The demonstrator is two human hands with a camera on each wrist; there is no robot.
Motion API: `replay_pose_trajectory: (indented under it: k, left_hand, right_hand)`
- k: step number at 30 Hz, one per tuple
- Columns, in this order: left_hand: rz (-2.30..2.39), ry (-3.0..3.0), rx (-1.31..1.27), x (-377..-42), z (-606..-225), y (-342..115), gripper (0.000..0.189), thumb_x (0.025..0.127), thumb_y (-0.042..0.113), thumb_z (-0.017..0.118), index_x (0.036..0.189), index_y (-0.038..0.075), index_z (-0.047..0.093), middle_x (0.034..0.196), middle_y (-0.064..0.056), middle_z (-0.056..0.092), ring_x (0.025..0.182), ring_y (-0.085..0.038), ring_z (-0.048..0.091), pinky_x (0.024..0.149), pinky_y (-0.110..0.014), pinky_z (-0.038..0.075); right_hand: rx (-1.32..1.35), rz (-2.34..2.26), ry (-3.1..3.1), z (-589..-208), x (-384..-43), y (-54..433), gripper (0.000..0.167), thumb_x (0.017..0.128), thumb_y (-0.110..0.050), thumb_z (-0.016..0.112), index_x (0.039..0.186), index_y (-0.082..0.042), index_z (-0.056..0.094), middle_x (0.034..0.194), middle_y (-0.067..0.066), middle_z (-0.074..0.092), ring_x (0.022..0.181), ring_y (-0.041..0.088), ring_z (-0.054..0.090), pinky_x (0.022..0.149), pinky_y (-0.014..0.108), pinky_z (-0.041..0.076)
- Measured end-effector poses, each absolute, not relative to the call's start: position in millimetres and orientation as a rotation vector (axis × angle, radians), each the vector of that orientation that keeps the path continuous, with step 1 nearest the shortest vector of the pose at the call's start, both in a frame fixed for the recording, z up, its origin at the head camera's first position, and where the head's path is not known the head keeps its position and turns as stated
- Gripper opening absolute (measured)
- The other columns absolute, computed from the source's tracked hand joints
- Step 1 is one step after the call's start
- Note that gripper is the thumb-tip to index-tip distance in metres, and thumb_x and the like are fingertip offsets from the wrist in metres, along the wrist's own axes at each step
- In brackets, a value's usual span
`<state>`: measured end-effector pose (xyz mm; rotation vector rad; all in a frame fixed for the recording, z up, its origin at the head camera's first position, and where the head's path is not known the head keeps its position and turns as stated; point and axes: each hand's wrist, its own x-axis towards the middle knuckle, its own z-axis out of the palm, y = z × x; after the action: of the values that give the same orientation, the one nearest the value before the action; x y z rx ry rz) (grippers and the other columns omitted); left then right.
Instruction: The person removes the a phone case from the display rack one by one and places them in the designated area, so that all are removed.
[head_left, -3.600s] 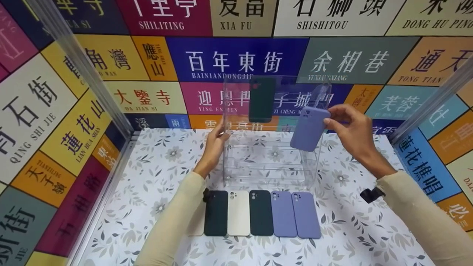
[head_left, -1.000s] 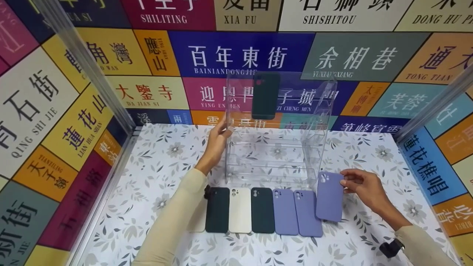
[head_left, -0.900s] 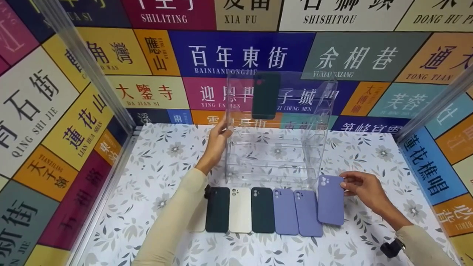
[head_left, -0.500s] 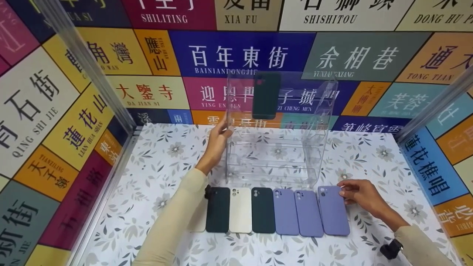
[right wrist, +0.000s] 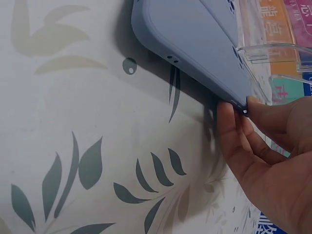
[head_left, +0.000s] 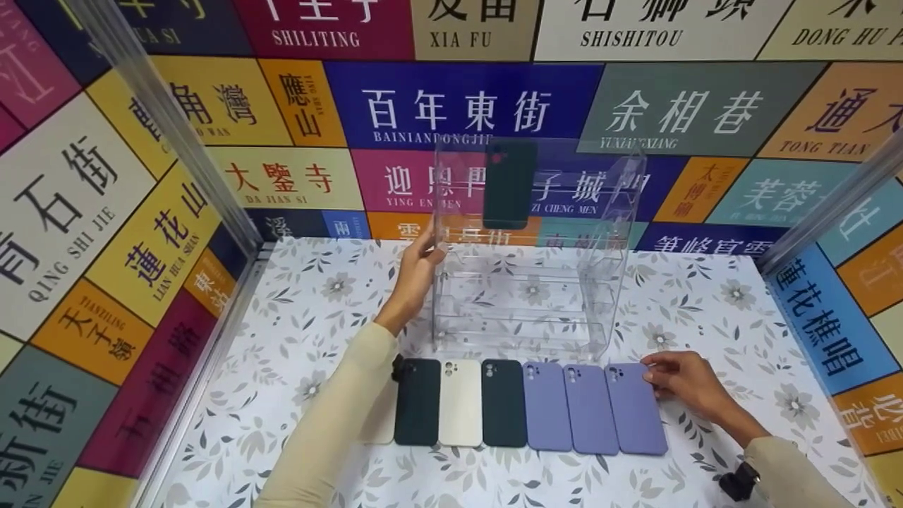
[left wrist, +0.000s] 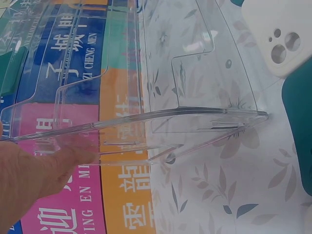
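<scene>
My right hand (head_left: 684, 381) pinches the top right corner of a purple phone case (head_left: 638, 413) at the right end of a row on the table. In the right wrist view the thumb is above that corner and the fingers (right wrist: 231, 129) are at its edge. With my left hand (head_left: 410, 282) I grip the left side edge of a clear tiered display stand (left wrist: 180, 113), upright behind the row. One dark green phone case (head_left: 509, 187) stands in the stand's upper tier. Beside the held case lie two more purple phone cases (head_left: 591, 413).
Further left in the row lie a dark green case (head_left: 504, 409), a cream case (head_left: 461, 409) and another dark green case (head_left: 417, 409). My left sleeve partly covers a cream case (head_left: 381, 416) at the end. Sign-covered walls enclose the flower-patterned table (head_left: 726, 310).
My right hand has brought the purple phone case down from in front of the stand to the right end of the row, where it now lies flat. My left hand has stayed on the stand.
</scene>
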<state>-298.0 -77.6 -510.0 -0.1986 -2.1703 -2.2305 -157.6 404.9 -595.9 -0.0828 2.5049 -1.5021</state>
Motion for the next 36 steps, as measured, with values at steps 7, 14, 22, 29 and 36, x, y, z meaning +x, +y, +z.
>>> replay_pose_trajectory:
  k: [7, 14, 22, 29, 36]
  left_hand:
    - [-2.242, -2.168, -0.186, -297.2, -510.0, -78.2, 0.070, 0.109, 0.004, 0.052, 0.174, 0.021, 0.033, 0.175, -0.017, 0.040, 0.153, -0.039, 0.049, 0.129, -0.050, 0.037]
    - [-2.243, -2.182, -0.175, -296.1, -509.2, -78.2, 0.070, 0.109, 0.006, 0.052, 0.174, 0.023, 0.033, 0.174, -0.017, 0.041, 0.152, -0.040, 0.050, 0.129, -0.051, 0.037]
    - [-2.242, -2.166, -0.187, -295.9, -510.3, -77.5, 0.069, 0.110, 0.006, 0.053, 0.174, 0.022, 0.035, 0.172, -0.014, 0.046, 0.152, -0.035, 0.050, 0.128, -0.051, 0.038]
    - [-2.220, -2.171, -0.191, -295.9, -509.7, -77.7, 0.068, 0.110, 0.006, 0.053, 0.173, 0.020, 0.035, 0.172, -0.011, 0.047, 0.150, -0.033, 0.051, 0.127, -0.050, 0.039]
    - [-2.214, -2.172, -0.218, -297.7, -510.2, -78.1, 0.069, 0.108, 0.006, 0.053, 0.173, 0.018, 0.035, 0.175, -0.011, 0.042, 0.153, -0.035, 0.047, 0.128, -0.050, 0.038]
  right_hand:
    - [-0.089, -1.380, 2.626, -594.9, -155.2, 395.7, 0.028, 0.100, 0.006, 0.074, 0.125, 0.018, 0.070, 0.098, 0.022, 0.078, 0.081, 0.016, 0.076, 0.068, 0.029, 0.066]
    - [-0.045, -1.327, 2.667, -598.3, -153.9, 386.5, 0.026, 0.100, 0.005, 0.075, 0.123, 0.014, 0.073, 0.101, 0.020, 0.080, 0.086, 0.017, 0.078, 0.071, 0.027, 0.066]
    - [-0.100, -1.266, 2.703, -597.4, -152.3, 379.0, 0.026, 0.100, 0.003, 0.076, 0.123, 0.015, 0.074, 0.101, 0.021, 0.080, 0.086, 0.022, 0.079, 0.068, 0.028, 0.065]
    - [-0.104, -1.208, 2.758, -598.2, -152.9, 376.9, 0.022, 0.098, 0.003, 0.078, 0.118, 0.012, 0.076, 0.100, 0.019, 0.080, 0.085, 0.018, 0.077, 0.069, 0.023, 0.063]
    - [-0.089, -1.279, 2.808, -586.1, -157.5, 381.6, 0.021, 0.097, 0.009, 0.073, 0.118, 0.013, 0.076, 0.092, 0.015, 0.078, 0.073, 0.014, 0.074, 0.063, 0.022, 0.059]
